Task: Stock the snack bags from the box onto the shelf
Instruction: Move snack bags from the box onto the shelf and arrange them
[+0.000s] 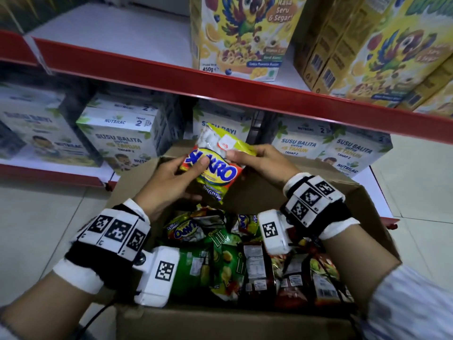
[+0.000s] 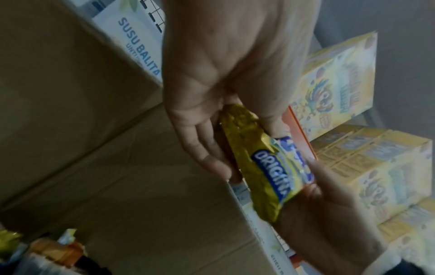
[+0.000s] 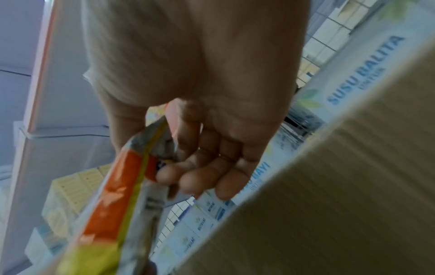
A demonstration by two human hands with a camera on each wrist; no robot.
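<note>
A yellow-and-orange snack bag with a blue logo hangs over the open cardboard box. My left hand grips its left side, thumb on the front. Behind it, what looks like a second bag with a clear window is pinched by my right hand. In the left wrist view my left hand holds the yellow bag marked "ORIGINAL". The right wrist view shows my right hand pinching a bag's edge. Several more snack bags lie in the box.
The upper shelf has a bare white stretch on its left behind a red front edge. Yellow cereal boxes stand on its right. White milk boxes fill the lower shelf behind the cardboard box. Tiled floor lies to the left.
</note>
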